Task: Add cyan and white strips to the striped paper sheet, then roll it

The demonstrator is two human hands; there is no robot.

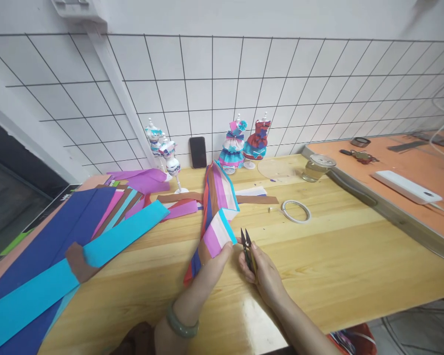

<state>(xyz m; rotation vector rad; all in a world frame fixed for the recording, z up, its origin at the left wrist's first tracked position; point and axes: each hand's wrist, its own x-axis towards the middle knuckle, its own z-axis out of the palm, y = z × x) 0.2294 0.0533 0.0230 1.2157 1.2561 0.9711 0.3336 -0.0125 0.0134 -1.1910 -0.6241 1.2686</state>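
Note:
My left hand (219, 260) pinches the near end of a long strip of layered crepe paper (222, 182), banded in red, blue, brown, purple, white and turquoise. The strip runs back across the table and folds over near my fingers. In my right hand (264, 271) is a pair of thread snips (246, 241), closed around by my fingers, with the two blade tips apart and pointing away from me. The blades are just right of the strip's turquoise edge and do not touch it as far as I can see.
Turquoise (129, 227) and dark blue paper sheets (48, 231) cover the left side. Small dress forms in paper dresses (232, 148) and a phone (198, 153) stand by the tiled wall. A tape roll (296, 211), lidded glass jar (318, 166) and white power bank (406, 187) sit rightward.

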